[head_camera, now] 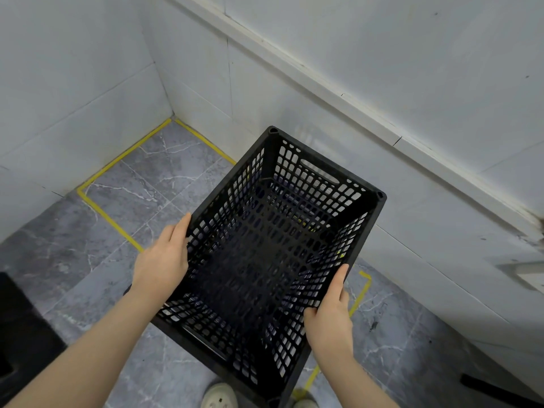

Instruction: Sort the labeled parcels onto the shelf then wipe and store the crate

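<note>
Grey tiled floor (132, 198), white-walled corner, yellow tape (123, 156) marking a bay | I see the black crate (323, 184) held above that bay | left hand (164, 260) and right hand (329, 318) each grip a long side rim

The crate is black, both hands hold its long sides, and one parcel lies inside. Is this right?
Not quite: the head view shows the crate empty, with no parcel inside. The rest holds: it is black, and the left hand and right hand hold its long sides.
</note>
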`<action>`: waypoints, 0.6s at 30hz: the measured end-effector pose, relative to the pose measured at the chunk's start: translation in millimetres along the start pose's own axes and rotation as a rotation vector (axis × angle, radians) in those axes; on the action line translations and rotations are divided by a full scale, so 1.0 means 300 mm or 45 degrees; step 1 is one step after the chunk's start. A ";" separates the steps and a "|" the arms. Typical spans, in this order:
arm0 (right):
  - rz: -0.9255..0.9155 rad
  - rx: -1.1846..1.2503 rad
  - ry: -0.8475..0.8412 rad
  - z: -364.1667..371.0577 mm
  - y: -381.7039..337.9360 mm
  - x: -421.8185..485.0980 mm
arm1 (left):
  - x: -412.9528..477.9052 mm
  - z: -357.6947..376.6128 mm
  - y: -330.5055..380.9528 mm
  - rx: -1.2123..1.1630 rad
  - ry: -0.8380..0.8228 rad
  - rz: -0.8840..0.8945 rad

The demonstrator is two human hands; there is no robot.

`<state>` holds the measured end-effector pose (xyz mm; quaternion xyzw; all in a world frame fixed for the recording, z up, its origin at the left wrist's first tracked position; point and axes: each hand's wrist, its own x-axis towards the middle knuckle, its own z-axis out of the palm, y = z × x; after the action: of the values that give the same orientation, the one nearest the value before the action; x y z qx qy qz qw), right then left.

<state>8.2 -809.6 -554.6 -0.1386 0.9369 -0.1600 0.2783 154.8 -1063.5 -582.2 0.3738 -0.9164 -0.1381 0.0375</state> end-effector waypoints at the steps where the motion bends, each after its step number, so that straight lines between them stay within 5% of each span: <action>1: -0.002 0.006 0.006 0.001 0.001 -0.002 | -0.004 0.000 0.002 0.009 0.015 0.009; 18: 0.043 -0.042 -0.055 -0.039 0.002 -0.021 | -0.021 -0.010 0.018 0.105 0.068 -0.079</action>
<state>6.5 -804.3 -542.7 -0.1308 0.9354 -0.1367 0.2988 156.4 -1056.0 -577.7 0.4069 -0.9079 -0.0914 0.0422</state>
